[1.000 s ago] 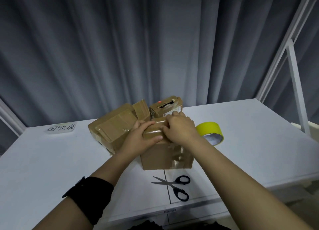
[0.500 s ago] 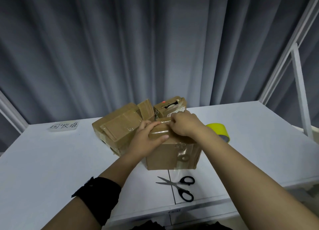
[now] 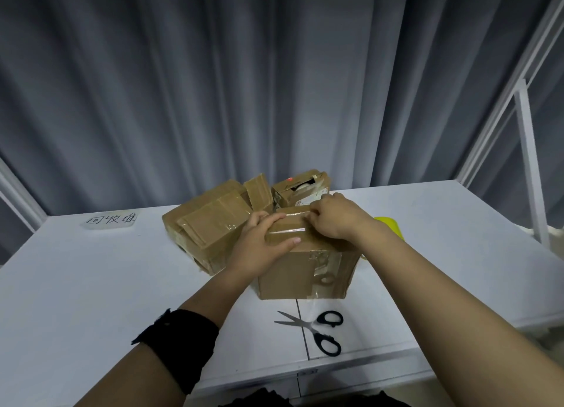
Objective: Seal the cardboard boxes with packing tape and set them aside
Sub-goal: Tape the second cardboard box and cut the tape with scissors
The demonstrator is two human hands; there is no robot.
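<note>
A brown cardboard box stands near the table's front, with shiny clear tape across its top and down its front. My left hand lies flat on the top's left part, fingers straight, pressing the tape. My right hand sits on the top's far right edge with fingers curled, knuckles pressing on the tape there. The yellow tape roll is mostly hidden behind my right forearm.
Two more taped boxes lie behind: a flat one at the left and a small one at the back. Black-handled scissors lie in front of the box. A paper label is stuck at the far left. A white frame rises at the right.
My right hand has slid toward the far edge of the box top, and my left hand has flattened more over the tape. The view has shifted slightly right.
</note>
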